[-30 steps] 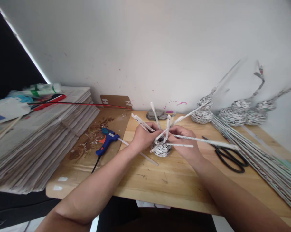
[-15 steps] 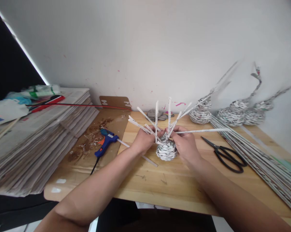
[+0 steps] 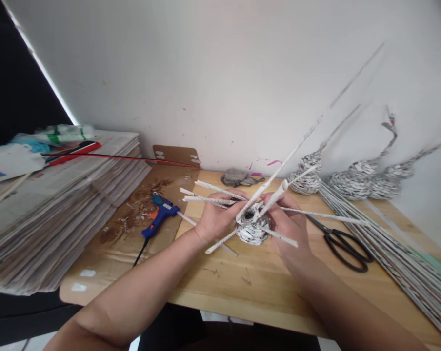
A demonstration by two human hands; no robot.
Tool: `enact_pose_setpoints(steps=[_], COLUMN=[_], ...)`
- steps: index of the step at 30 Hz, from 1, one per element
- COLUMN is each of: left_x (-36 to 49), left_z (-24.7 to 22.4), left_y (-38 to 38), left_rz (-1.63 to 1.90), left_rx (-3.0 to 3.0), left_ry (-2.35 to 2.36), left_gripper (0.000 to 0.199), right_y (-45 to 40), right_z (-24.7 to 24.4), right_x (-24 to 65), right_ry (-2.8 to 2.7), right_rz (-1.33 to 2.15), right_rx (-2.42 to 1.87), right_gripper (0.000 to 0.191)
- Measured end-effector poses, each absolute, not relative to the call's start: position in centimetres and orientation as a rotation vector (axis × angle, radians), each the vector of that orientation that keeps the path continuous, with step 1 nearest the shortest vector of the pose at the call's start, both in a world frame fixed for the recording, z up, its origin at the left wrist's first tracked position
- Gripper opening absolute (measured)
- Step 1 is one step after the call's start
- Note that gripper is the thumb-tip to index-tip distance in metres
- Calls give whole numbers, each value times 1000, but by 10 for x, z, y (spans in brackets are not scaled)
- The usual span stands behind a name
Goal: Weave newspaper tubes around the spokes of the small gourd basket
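A small round woven newspaper basket [image 3: 253, 235] sits on the wooden table, with several rolled paper tubes fanning out from its narrow mouth. My left hand [image 3: 222, 214] is closed round its left side, thumb near the rim and tubes passing by the fingers. On the right side my right hand [image 3: 284, 217] grips the basket near its top, fingers partly hidden behind the tubes. One long paper tube [image 3: 290, 158] rises from the opening toward the upper right.
Black scissors [image 3: 347, 246] and a bundle of paper tubes [image 3: 381, 248] lie to the right. Behind stand several woven gourd shapes [image 3: 306, 180] and a grey cloth [image 3: 238, 178]. At left are a blue glue gun [image 3: 160, 214] and a tall newspaper stack [image 3: 70, 214].
The basket has turned and its mouth now faces me more. Its tubes splay lower and outward, two toward me, while a long one points up right. Both hands still hold it.
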State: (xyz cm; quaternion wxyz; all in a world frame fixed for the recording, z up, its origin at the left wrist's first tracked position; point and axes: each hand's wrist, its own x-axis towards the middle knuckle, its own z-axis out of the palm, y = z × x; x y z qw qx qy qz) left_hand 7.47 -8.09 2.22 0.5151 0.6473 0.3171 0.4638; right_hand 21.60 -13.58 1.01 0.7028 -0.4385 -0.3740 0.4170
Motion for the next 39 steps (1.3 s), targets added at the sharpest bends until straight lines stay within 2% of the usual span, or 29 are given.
enact_pose_setpoints(steps=[12, 16, 20, 25, 30, 35, 39], left_x=[66, 70, 75, 76, 74, 74, 73], left_z=[18, 11, 7, 7, 12, 15, 12], left_y=[-71, -71, -72, -69, -72, -71, -63], left_rz=[1011, 918, 854, 764, 668, 865, 1047], left_rx=[1806, 1658, 1499, 1453, 1565, 1551, 1456], left_ry=[501, 555, 676, 670, 637, 782, 843], left_gripper=[15, 17, 29, 39, 29, 20, 22], right_y=[-130, -126, -124, -130, -133, -120, -116], right_z=[16, 8, 6, 13, 19, 8, -3], right_x=[225, 226, 225, 226, 229, 234, 236], right_ry=[-666, -676, -722, -1011, -1136, -894, -1062], right_rz=[1151, 1124, 1079, 914, 804, 950, 1021], right_rx=[-971, -1024, -1089, -1225, -1314, -1167, -1167], right_gripper=[27, 32, 31, 29, 31, 35, 29])
